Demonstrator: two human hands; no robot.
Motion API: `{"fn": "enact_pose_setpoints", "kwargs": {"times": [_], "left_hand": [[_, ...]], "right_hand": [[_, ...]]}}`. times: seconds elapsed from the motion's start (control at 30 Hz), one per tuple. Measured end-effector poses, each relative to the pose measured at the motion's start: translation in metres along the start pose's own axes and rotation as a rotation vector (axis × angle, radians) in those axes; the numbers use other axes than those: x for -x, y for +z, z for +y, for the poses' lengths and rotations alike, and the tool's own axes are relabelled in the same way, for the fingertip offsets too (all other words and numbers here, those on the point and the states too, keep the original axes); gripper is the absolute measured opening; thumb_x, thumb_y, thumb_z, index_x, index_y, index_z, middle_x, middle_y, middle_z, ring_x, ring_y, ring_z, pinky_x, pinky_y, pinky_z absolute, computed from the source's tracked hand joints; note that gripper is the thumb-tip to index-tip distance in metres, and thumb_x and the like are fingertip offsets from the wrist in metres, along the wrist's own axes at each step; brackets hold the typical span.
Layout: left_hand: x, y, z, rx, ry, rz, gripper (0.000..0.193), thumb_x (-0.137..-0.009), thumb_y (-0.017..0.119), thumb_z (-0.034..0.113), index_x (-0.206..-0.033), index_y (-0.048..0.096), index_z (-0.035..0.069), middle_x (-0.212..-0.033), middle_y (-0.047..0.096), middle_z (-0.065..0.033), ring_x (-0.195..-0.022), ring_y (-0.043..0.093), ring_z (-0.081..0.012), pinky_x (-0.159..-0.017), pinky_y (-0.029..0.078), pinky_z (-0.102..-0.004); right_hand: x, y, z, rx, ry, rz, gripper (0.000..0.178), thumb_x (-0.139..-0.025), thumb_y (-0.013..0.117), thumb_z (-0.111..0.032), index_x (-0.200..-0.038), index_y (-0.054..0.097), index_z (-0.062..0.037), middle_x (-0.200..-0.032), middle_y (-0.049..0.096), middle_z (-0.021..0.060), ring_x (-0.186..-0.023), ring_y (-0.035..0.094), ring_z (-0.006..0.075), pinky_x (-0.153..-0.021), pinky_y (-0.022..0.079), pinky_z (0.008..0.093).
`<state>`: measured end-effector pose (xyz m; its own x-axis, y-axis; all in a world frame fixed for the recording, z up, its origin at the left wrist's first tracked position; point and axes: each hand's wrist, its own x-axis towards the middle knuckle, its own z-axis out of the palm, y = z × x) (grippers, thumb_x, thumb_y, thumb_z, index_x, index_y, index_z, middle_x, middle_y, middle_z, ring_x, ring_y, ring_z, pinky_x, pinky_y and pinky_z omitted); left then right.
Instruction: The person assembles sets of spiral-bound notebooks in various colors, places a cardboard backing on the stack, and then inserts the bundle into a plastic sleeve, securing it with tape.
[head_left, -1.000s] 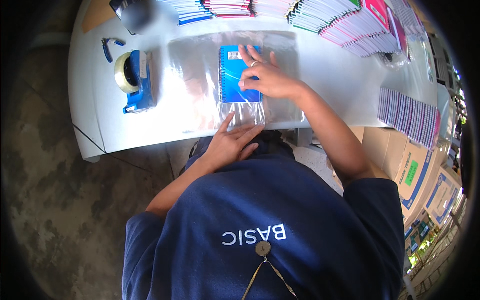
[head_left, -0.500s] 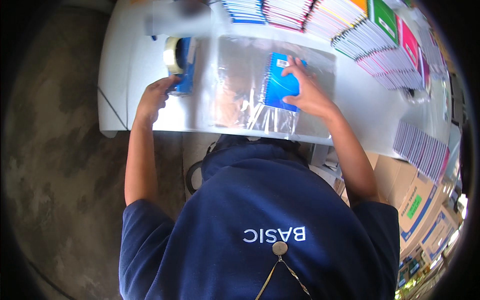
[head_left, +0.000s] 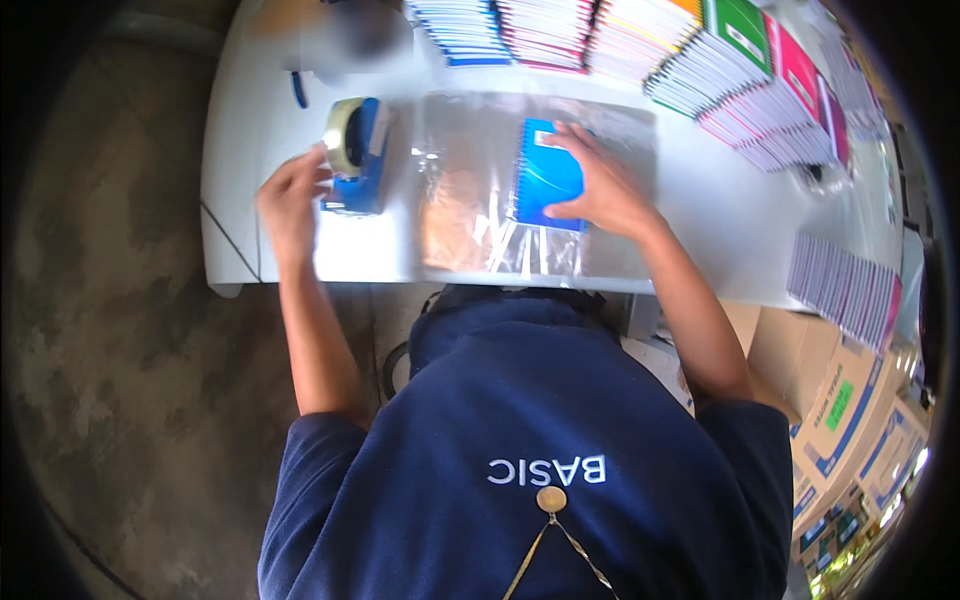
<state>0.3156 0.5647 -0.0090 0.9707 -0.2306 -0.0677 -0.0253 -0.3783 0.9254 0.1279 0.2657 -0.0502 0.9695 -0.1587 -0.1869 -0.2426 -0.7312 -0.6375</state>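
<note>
A blue spiral notebook [head_left: 540, 190] lies on clear plastic film [head_left: 460, 190] on the white table. My right hand [head_left: 605, 190] grips it from its right side, thumb toward the near edge and fingers toward the far edge. To the left stands a blue tape dispenser [head_left: 372, 180] with a large roll of clear tape [head_left: 342, 135]. Beside it is my left hand [head_left: 290, 200], its fingers curled and pinched together close to the roll. Any strip of tape between those fingers is too blurred to make out.
Rows of stacked spiral notebooks [head_left: 640, 50] line the table's far side, curving to the right. Another notebook stack [head_left: 840, 290] sits at the right edge, above cardboard boxes [head_left: 840, 400]. A small dark blue object [head_left: 298, 90] lies at the far left.
My left hand has shifted left and away from the dispenser's near end, up beside the roll. My right hand stays on the notebook. The whole view has shifted slightly.
</note>
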Motion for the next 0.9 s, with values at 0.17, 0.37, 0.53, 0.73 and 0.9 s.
{"fn": "enact_pose_setpoints", "kwargs": {"times": [0.17, 0.37, 0.53, 0.73, 0.9], "left_hand": [[0.012, 0.168, 0.052, -0.563, 0.088, -0.957, 0.045, -0.082, 0.065, 0.046, -0.098, 0.069, 0.004, -0.085, 0.069, -0.0108, -0.073, 0.068, -0.0186, -0.061, 0.052, -0.0297], [-0.02, 0.17, 0.079, -1.466, 0.29, -1.112, 0.069, -0.07, 0.064, 0.067, -0.091, 0.069, 0.002, -0.089, 0.068, -0.0165, -0.089, 0.065, -0.0301, -0.078, 0.049, -0.0393], [-0.001, 0.165, -0.022, -0.668, 0.336, -0.722, 0.069, -0.087, 0.053, 0.054, -0.126, 0.052, -0.003, -0.126, 0.052, -0.0231, -0.12, 0.047, -0.0375, -0.099, 0.038, -0.0391], [0.076, 0.173, 0.023, 0.368, 0.196, -0.552, 0.075, -0.095, 0.048, 0.037, -0.146, 0.008, -0.002, -0.146, 0.026, -0.0207, -0.133, 0.029, -0.0273, -0.109, 0.023, -0.036], [0.084, 0.184, 0.015, 0.452, 0.342, -0.391, 0.063, -0.094, 0.048, 0.025, -0.143, 0.02, -0.004, -0.141, 0.034, -0.019, -0.129, 0.035, -0.0252, -0.106, 0.027, -0.0363]], "right_hand": [[-0.001, -0.002, -0.005, -0.03, -0.001, -0.047, 0.091, -0.06, 0.083, -0.032, -0.136, 0.036, -0.0181, -0.144, 0.038, 0.0078, -0.131, 0.04, 0.0247, -0.102, 0.035, 0.0461], [0.005, -0.004, 0.004, 0.011, 0.101, -0.048, 0.111, -0.058, 0.084, -0.035, -0.145, 0.017, -0.0173, -0.145, 0.035, 0.0139, -0.125, 0.045, 0.0303, -0.102, 0.034, 0.0451], [0.007, 0.035, 0.042, -0.041, 0.294, 0.335, 0.121, -0.067, 0.068, -0.066, -0.148, 0.002, -0.0043, -0.151, 0.005, 0.029, -0.142, -0.001, 0.0391, -0.112, 0.002, 0.0535], [0.016, 0.021, -0.018, -1.135, -0.27, 0.622, 0.092, -0.076, 0.075, -0.035, -0.141, 0.021, -0.0004, -0.138, 0.026, 0.02, -0.129, 0.029, 0.0283, -0.107, 0.024, 0.0389], [0.006, 0.023, -0.015, -1.013, -0.33, 0.69, 0.054, -0.079, 0.07, -0.013, -0.123, 0.042, -0.0022, -0.11, 0.05, 0.0072, -0.101, 0.051, 0.014, -0.089, 0.043, 0.0281]]}}
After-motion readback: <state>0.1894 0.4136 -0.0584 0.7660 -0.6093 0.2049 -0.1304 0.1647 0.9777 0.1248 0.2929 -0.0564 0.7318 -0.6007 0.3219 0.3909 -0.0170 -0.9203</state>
